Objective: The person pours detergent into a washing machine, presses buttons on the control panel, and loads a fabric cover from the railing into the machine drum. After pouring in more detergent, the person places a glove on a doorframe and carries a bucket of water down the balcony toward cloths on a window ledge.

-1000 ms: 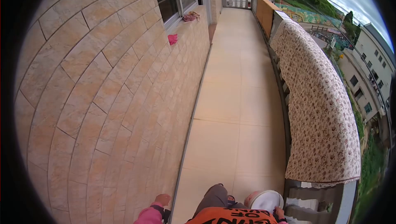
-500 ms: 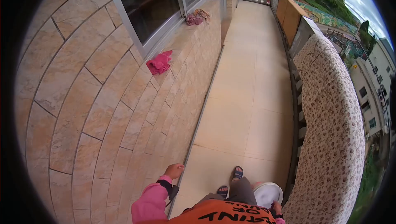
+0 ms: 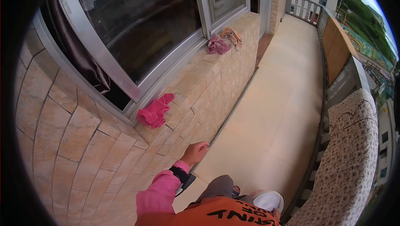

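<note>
My left hand (image 3: 195, 153), in a pink sleeve with a black band at the wrist, is raised beside the tiled wall, its fingers curled with nothing visible in them. Above and left of it, a bright pink cloth (image 3: 155, 111) lies crumpled on the window ledge. Farther along the ledge are a dull purple-pink cloth (image 3: 218, 45) and an orange patterned cloth (image 3: 232, 37). My right hand (image 3: 276, 213), low at my side, is on the rim of a white round basin (image 3: 268, 201); its fingers are mostly hidden.
A sliding window (image 3: 141, 26) with a metal frame stands partly open on the left, a dark curtain inside. The tiled walkway (image 3: 266, 113) runs ahead to a balustrade. Along the right railing hangs a floral blanket (image 3: 350, 159); a brown board (image 3: 334, 51) stands beyond it.
The window, ledge and pink cloth now appear nearer and larger. My left hand has come up and forward in view. The basin stays low at my right side.
</note>
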The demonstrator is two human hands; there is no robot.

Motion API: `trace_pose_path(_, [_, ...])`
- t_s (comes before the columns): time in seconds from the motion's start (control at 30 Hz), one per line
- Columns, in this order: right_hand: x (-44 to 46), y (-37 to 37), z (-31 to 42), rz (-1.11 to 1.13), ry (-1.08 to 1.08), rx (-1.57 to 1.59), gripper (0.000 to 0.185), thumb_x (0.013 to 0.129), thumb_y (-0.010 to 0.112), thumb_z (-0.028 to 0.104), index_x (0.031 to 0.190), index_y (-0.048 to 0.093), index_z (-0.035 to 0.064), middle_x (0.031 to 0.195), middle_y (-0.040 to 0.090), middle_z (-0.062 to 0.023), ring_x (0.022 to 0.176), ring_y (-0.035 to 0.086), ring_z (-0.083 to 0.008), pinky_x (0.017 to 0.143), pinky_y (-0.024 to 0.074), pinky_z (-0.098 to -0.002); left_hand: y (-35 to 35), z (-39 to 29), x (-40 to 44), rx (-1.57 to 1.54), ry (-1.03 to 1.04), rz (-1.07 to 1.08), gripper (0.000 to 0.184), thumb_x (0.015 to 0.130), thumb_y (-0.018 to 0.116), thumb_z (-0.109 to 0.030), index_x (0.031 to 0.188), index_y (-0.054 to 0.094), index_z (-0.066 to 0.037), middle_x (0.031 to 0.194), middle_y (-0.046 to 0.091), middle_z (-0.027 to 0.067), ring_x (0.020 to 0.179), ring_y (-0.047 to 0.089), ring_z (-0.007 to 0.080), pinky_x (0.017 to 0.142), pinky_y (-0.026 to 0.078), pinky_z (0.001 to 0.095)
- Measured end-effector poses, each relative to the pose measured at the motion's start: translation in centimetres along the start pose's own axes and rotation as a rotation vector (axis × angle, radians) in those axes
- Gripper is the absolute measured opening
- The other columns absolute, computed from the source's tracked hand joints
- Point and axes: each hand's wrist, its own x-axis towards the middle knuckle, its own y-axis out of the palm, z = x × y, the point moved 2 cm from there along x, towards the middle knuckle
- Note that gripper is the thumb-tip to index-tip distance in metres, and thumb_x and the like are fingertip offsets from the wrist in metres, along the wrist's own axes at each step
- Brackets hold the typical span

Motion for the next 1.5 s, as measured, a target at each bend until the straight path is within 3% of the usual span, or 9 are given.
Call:
trace_pose_path(0.2, [7.1,3.9,17.1,0.035,-0.047,-0.035,0.029,0.083,0.057,0.032,0.07,0.049,0.0072,0.055,0.043,-0.0025,0.041,0.043,-0.0188,0.041,0.0413,-0.0369,-0.6,-5.5,16.0,0.061,0.144,-0.229,0.015,0.081,0.057,-0.012,0.093,0.061,-0.004,0.082,0.064,0.0125,0.072,0.062,0.0271,0.063,0.049,0.0341])
trace_pose_path(0.27, [9.5,5.9,22.7,0.043,-0.052,-0.06,0.029,0.083,0.057,0.032,0.071,0.049,0.0072,0.055,0.043,-0.0025,0.041,0.043,-0.0189,0.041,0.0413,-0.037,-1.4,-6.6,21.3,0.166,0.293,-0.357,0.014,0.08,0.058,-0.013,0.091,0.061,-0.005,0.085,0.064,0.0103,0.078,0.061,0.0276,0.068,0.046,0.0362])
trace_pose_path(0.37, [13.0,7.0,30.8,0.049,-0.053,-0.114,0.029,0.083,0.057,0.032,0.071,0.049,0.0072,0.055,0.043,-0.0025,0.041,0.043,-0.0189,0.04,0.0413,-0.0372,-2.9,-8.0,28.4,0.29,0.3,-0.529,0.012,0.08,0.059,-0.01,0.091,0.061,-0.007,0.086,0.063,0.0088,0.081,0.059,0.0272,0.071,0.044,0.0348])
trace_pose_path(0.4, [14.2,7.4,33.1,0.058,-0.047,-0.13,0.029,0.083,0.057,0.032,0.071,0.049,0.0072,0.055,0.043,-0.0025,0.041,0.043,-0.0189,0.04,0.0413,-0.0372,-3.4,-8.3,30.6,0.284,0.25,-0.543,0.014,0.079,0.059,-0.013,0.092,0.061,-0.008,0.093,0.063,0.0072,0.089,0.057,0.026,0.077,0.04,0.0372])
trace_pose_path(0.6, [20.8,10.0,46.8,0.098,-0.059,-0.162,0.029,0.084,0.057,0.032,0.071,0.049,0.0072,0.055,0.042,-0.0024,0.04,0.042,-0.0191,0.039,0.0413,-0.0375,-5.9,-7.7,41.0,0.54,0.142,-0.665,0.021,0.076,0.061,-0.014,0.096,0.058,-0.011,0.102,0.058,0.0042,0.098,0.052,0.0257,0.08,0.037,0.0405])
trace_pose_path(0.87, [31.7,17.9,62.3,0.204,-0.084,-0.223,0.029,0.084,0.056,0.032,0.074,0.048,0.0065,0.053,0.039,-0.0019,0.037,0.04,-0.0191,0.036,0.04,-0.0353,-5.4,-5.2,45.8,0.656,-0.114,-0.743,0.027,0.072,0.059,-0.013,0.1,0.058,-0.011,0.104,0.057,0.005,0.098,0.051,0.027,0.081,0.036,0.0411])
trace_pose_path(1.0, [32.6,23.1,70.5,0.194,-0.101,-0.309,0.031,0.084,0.057,0.031,0.07,0.051,0.0038,0.054,0.044,-0.0036,0.039,0.043,-0.018,0.038,0.0426,-0.0353,-5.6,-5.7,47.2,0.829,-0.159,-0.762,0.029,0.072,0.058,-0.013,0.101,0.059,-0.009,0.106,0.057,0.0078,0.099,0.051,0.0286,0.082,0.036,0.0404])
trace_pose_path(1.5, [41.6,39.0,82.9,0.393,-0.335,-0.519,0.036,0.083,0.054,0.028,0.063,0.053,-0.0017,0.05,0.048,-0.007,0.034,0.048,-0.02,0.031,0.0368,-0.0313,-4.7,-6.0,48.5,0.911,-0.28,-0.705,0.026,0.077,0.055,-0.013,0.102,0.056,-0.005,0.108,0.053,0.0148,0.101,0.048,0.0344,0.086,0.035,0.0428])
